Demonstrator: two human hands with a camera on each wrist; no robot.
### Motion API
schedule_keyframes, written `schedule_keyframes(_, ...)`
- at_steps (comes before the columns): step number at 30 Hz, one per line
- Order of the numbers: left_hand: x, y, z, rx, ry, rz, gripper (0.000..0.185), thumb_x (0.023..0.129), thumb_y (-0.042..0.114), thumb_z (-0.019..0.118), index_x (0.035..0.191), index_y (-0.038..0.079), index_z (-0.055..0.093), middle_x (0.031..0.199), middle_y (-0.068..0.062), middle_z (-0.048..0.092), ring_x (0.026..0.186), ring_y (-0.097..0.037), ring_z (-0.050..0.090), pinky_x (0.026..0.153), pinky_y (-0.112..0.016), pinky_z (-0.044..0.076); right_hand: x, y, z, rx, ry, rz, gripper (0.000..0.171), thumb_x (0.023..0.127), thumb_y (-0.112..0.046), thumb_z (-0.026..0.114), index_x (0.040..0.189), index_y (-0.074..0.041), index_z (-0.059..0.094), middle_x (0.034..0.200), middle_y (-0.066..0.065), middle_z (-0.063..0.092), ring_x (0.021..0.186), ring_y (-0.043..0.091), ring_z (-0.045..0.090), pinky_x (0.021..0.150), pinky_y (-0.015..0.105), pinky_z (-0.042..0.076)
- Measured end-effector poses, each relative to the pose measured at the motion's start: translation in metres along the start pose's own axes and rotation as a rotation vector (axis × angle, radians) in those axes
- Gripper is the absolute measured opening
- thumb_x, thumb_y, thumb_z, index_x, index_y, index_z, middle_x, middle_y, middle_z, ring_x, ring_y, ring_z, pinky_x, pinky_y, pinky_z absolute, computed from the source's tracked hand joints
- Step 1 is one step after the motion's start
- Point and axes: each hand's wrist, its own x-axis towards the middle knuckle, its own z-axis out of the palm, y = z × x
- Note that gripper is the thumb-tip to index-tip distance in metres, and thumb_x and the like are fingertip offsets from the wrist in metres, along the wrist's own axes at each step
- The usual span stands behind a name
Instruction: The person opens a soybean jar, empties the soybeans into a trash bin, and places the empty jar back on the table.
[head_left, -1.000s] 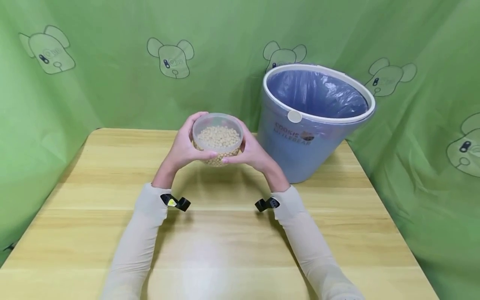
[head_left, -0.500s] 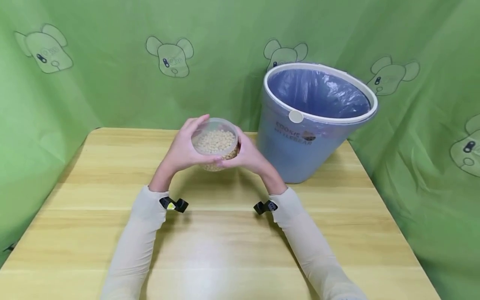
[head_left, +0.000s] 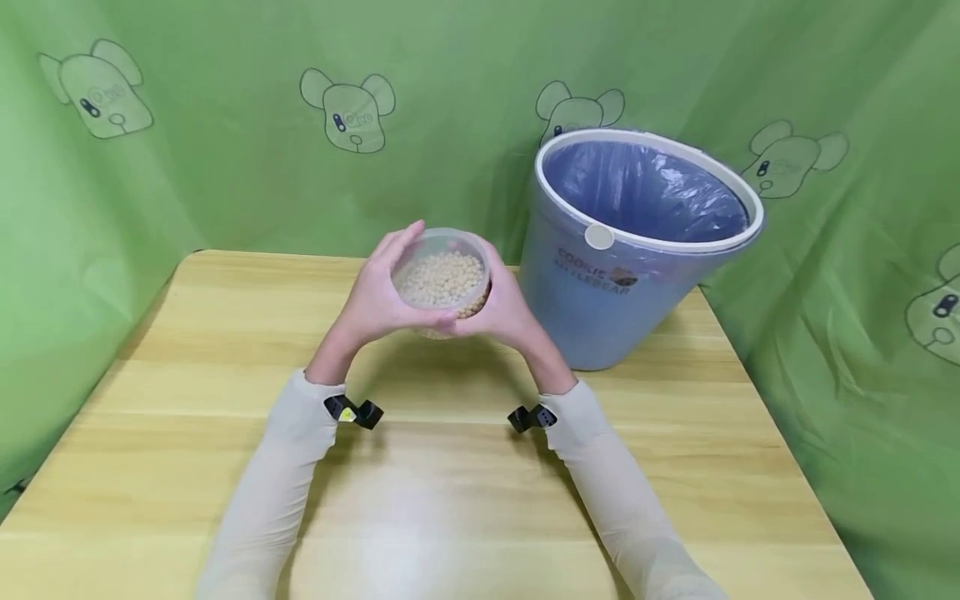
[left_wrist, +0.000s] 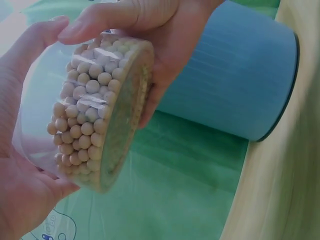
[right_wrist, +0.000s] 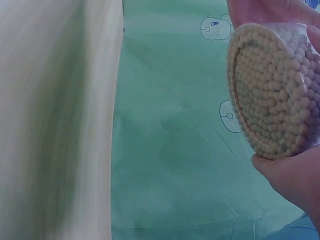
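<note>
Both hands cup a small clear plastic tub (head_left: pixel 442 279) of pale round beans, holding it in the air above the wooden table (head_left: pixel 450 483). The left hand (head_left: pixel 372 304) wraps the tub's left side, its fingers curled over the far rim and thumb pressed along the near edge. The right hand (head_left: pixel 504 312) grips the opposite side the same way, the two thumbs almost meeting at the front. In the left wrist view the beans (left_wrist: pixel 85 115) are packed against the clear wall and fill the tub to its base. Whether a lid covers the top cannot be told. Just beside the right hand, further back, stands a blue bin (head_left: pixel 637 250) lined with a purple bag, leaning slightly to the right. Green cloth with cartoon bear prints (head_left: pixel 225 150) hangs behind and around the table. The likely risks: if the tub tips with the top uncovered, beans may scatter and roll across the table, and squeezing the thin, flexible walls too hard could pop them out.
</note>
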Motion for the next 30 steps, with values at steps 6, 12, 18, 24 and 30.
schedule_keyframes(6,-0.003,-0.002,-0.008,-0.111,-0.099,-0.021,0.122,0.058,0.012,0.098,0.16,0.01,0.031,0.157,-0.012,0.042,0.138,-0.032,0.046,0.117,-0.052,0.041,0.0,0.003,-0.004,0.004,-0.076,-0.007,0.119,0.052,-0.003,0.096,0.155,-0.006,0.035,0.148,0.018,0.051,0.132,0.03,0.051,0.117,0.046,0.042)
schedule_keyframes(12,-0.001,0.001,-0.001,-0.039,-0.026,0.007,0.119,0.057,0.021,0.099,0.157,0.006,0.036,0.155,-0.012,0.044,0.136,-0.03,0.047,0.117,-0.051,0.042,0.0,0.002,0.003,0.008,-0.024,-0.01,0.121,0.049,-0.005,0.094,0.154,-0.005,0.034,0.148,0.018,0.05,0.133,0.033,0.051,0.117,0.049,0.042)
schedule_keyframes(18,0.006,0.004,0.021,0.074,0.188,-0.086,0.122,0.057,0.037,0.099,0.158,0.007,0.036,0.154,-0.011,0.044,0.135,-0.03,0.049,0.115,-0.048,0.044,0.002,0.005,0.016,-0.043,0.17,0.028,0.121,0.051,-0.002,0.094,0.154,-0.008,0.032,0.148,0.016,0.049,0.133,0.029,0.05,0.116,0.045,0.042)
schedule_keyframes(24,0.004,0.009,0.038,0.101,0.292,-0.204,0.126,0.06,0.046,0.096,0.16,0.006,0.03,0.157,-0.015,0.038,0.135,-0.032,0.047,0.113,-0.051,0.044,0.001,0.014,0.026,-0.086,0.256,0.035,0.12,0.052,-0.003,0.094,0.154,-0.008,0.033,0.148,0.016,0.049,0.133,0.03,0.049,0.117,0.046,0.041)
schedule_keyframes(30,0.001,0.011,0.023,0.074,0.146,-0.258,0.132,0.061,0.044,0.098,0.163,0.011,0.021,0.163,-0.012,0.03,0.143,-0.032,0.042,0.119,-0.053,0.038,-0.003,0.017,0.023,-0.072,0.251,0.007,0.121,0.052,-0.006,0.096,0.154,-0.007,0.032,0.15,0.017,0.047,0.136,0.03,0.048,0.119,0.045,0.039)
